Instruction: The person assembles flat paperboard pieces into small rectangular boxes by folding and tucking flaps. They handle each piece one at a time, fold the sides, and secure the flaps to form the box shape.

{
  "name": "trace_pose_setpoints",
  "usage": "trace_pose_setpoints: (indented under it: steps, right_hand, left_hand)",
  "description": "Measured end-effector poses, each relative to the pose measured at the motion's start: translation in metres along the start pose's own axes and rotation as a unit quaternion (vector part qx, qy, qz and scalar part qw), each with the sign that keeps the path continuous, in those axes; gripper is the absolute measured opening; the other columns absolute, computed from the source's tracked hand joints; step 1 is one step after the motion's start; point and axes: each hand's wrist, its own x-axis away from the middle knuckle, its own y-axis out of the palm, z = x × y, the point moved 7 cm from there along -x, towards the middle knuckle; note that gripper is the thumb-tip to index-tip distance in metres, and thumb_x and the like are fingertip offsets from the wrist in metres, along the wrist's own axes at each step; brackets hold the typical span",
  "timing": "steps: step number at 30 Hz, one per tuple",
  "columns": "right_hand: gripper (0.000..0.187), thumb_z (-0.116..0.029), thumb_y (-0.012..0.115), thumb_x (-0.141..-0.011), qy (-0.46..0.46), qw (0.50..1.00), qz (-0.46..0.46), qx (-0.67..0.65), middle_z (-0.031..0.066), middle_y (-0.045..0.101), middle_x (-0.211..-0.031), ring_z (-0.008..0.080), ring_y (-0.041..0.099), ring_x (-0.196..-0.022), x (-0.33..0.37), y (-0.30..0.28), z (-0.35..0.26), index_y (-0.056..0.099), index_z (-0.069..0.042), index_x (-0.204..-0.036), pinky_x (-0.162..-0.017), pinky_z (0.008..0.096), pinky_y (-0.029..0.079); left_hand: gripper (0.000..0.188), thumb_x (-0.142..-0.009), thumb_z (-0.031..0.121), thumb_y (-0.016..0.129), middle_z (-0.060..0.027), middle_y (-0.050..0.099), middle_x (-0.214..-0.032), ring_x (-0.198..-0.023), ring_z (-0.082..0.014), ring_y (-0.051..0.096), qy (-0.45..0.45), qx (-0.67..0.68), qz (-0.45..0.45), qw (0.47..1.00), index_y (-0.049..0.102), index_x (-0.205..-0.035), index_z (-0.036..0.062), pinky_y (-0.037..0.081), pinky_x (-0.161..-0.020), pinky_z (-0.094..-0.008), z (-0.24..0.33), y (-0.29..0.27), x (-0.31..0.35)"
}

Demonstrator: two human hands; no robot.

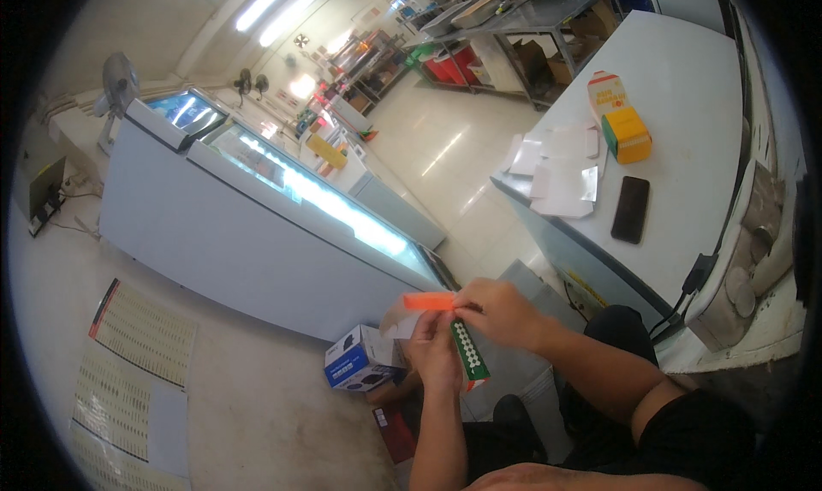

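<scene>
Long white freezer at left; pale counter at right, unfolded white cardboard on its left edge. Near, between them: small orange-and-green carton in both hands. Left hand grips its upper end; right hand pinches beside the orange part. Handling (judged, not tested): light, springy, smooth, easily creased; hold by folded edges, without squeezing the panels.
</scene>
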Motion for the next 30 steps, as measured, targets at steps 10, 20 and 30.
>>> trace_pose_setpoints:
  steps: [10, 20, 30]
  right_hand:
    - [0.013, -0.012, 0.074, -0.094, 0.130, 0.985, -0.012, -0.109, 0.0127, 0.071, -0.104, 0.0235, 0.070, -0.094, -0.003, -0.009, 0.014, 0.074, 0.000, -0.098, -0.082, 0.0340, 0.055]
    - [0.019, -0.017, 0.074, -0.095, 0.196, 0.956, -0.022, -0.216, 0.0175, 0.070, -0.124, 0.0264, 0.068, -0.113, -0.005, -0.009, 0.016, 0.078, 0.001, -0.097, -0.100, 0.0391, 0.052]
    - [0.016, -0.016, 0.072, -0.095, 0.107, 0.982, -0.050, -0.149, 0.0193, 0.071, -0.125, 0.0303, 0.070, -0.112, -0.004, 0.001, 0.007, 0.079, -0.001, -0.097, -0.099, 0.0406, 0.054]
  left_hand:
    - [0.016, -0.103, 0.010, 0.072, -0.0057, 0.073, -0.103, -0.089, -0.0108, 0.067, 0.053, -0.117, -0.007, 0.992, 0.069, -0.114, -0.0008, 0.053, -0.080, -0.0247, 0.004, -0.003, -0.004]
    - [0.011, -0.103, 0.009, 0.072, -0.0050, 0.074, -0.096, -0.079, -0.0067, 0.066, 0.031, -0.049, -0.076, 0.995, 0.068, -0.108, 0.0006, 0.051, -0.068, -0.0210, -0.003, -0.002, -0.007]
    - [0.027, -0.101, 0.002, 0.072, -0.0129, 0.072, -0.122, -0.108, -0.0174, 0.071, 0.020, 0.058, -0.067, 0.996, 0.064, -0.126, 0.0029, 0.058, -0.093, -0.0305, -0.012, -0.007, -0.011]
